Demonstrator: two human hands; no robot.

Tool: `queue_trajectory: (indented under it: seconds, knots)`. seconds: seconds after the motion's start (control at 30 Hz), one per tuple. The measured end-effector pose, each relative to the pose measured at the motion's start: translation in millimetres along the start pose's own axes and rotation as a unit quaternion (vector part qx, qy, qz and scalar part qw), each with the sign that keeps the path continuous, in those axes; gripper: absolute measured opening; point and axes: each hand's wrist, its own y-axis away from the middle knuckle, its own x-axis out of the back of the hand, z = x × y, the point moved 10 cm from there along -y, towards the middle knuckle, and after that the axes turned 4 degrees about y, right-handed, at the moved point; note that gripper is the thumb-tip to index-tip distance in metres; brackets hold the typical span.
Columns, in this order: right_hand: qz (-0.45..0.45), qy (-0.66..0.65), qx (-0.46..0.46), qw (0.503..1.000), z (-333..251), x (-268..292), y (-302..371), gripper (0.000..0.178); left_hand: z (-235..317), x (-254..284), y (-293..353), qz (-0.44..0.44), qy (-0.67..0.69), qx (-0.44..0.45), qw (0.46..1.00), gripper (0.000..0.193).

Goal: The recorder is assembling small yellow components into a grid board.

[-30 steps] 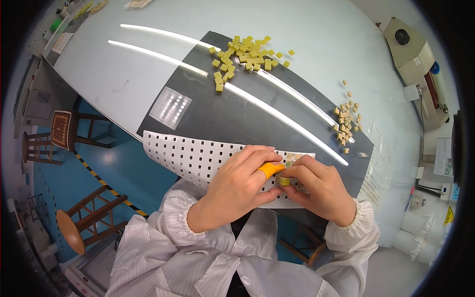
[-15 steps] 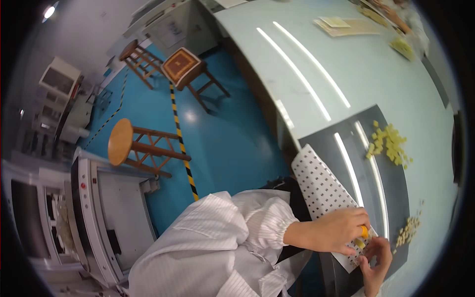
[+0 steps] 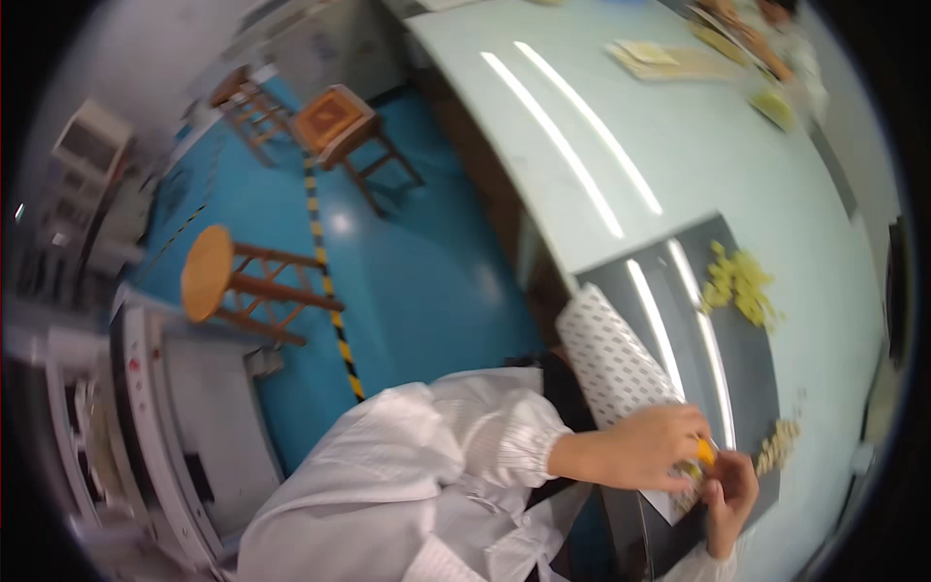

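Observation:
My left hand (image 3: 640, 451) reaches in from the left over a white sheet patterned with rows of small dark marks (image 3: 616, 354). Its fingers are bent and drawn together at the sheet's near end. A small orange thing (image 3: 705, 451) shows at its fingertips; blur hides what kind it is. Close beside it, my right hand (image 3: 734, 495) is curled, thumb and fingers nearly meeting, and what lies between them cannot be made out. The sheet rests along the left side of a dark grey mat (image 3: 752, 359), and its near end is partly covered by my hands.
Yellow-green small pieces (image 3: 742, 286) lie heaped on the mat's far right, beige ones (image 3: 778, 446) nearer. Across the pale table (image 3: 543, 73), a co-worker's hands (image 3: 766, 48) work beside a stack of flat sheets (image 3: 669, 63). Stools (image 3: 208, 274) stand on the blue floor left.
The whole view has shifted, so the scene sits slightly further left. My right hand has come closer to the left fingertips, and its thumb and fingers have drawn together.

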Motion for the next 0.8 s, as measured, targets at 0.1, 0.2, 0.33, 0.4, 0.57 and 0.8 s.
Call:
queue_trajectory:
  seconds: [0.1, 0.2, 0.33, 0.4, 0.57, 0.8]
  knots:
    - [0.05, 0.008, 0.024, 0.998, -26, -5, -13, 0.015, 5, 15, 0, 0.011, -0.067, 0.022, 0.997, 0.035]
    - [0.158, 0.019, 0.044, 0.986, -34, 4, -11, 0.007, -1, 14, -6, -0.01, -0.082, 0.038, 0.996, 0.037]
    - [0.189, 0.071, 0.035, 0.979, -39, 7, -7, 0.007, 5, 8, -11, -0.038, -0.097, 0.057, 0.993, 0.035]
    - [0.2, 0.093, 0.028, 0.975, -46, 5, -1, 0.007, 4, 7, -11, -0.035, -0.111, 0.064, 0.991, 0.033]
    - [0.194, 0.155, 0.048, 0.967, -53, -11, -2, 0.013, 3, 6, -10, -0.032, -0.101, 0.068, 0.992, 0.03]
    - [0.217, 0.178, 0.055, 0.958, -58, -17, -4, 0.014, 2, 8, -9, -0.03, -0.091, 0.073, 0.993, 0.029]
